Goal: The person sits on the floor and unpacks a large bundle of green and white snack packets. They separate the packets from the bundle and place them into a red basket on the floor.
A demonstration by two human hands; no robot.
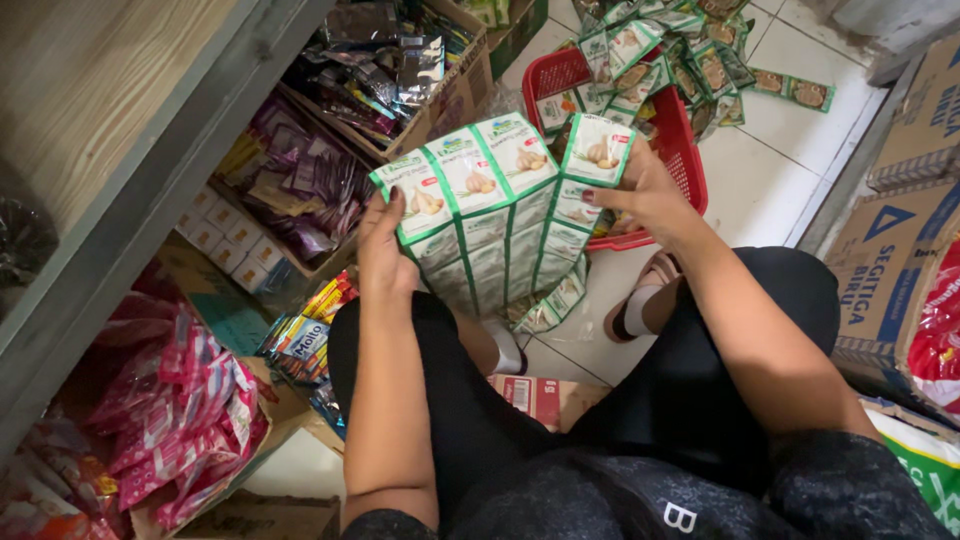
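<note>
L hand (382, 250) clamps left edge of green-white sachet strips (490, 215) | strips fanned in front of red basket (682, 150) | R hand (640, 190) pinches top-right strip | tip: keep rows flat, support btm so strips don't slip.

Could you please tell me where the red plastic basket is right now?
In the head view the red plastic basket sits on the white tiled floor at upper centre, just beyond the right hand, heaped with green sachet strips.
</note>
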